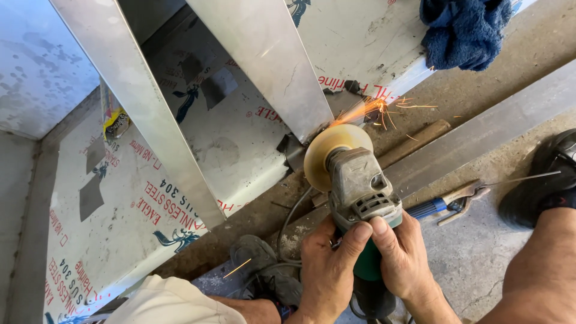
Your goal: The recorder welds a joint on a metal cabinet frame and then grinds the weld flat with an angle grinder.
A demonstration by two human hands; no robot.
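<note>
Both my hands grip an angle grinder [360,192] with a grey head and green body. My left hand [327,270] wraps the body from the left, and my right hand [402,258] holds it from the right. The yellowish grinding disc [327,153] touches the lower end of a slanted stainless steel strip [270,60]. Orange sparks [375,111] fly off to the right from the contact spot.
A second slanted steel strip [144,102] runs at left over film-covered steel sheet [120,204]. A blue cloth [465,30] lies top right. A blue-handled welding electrode holder [450,204], a flat steel bar [492,129], a wooden handle [414,144] and my shoes [543,180] are on the concrete floor.
</note>
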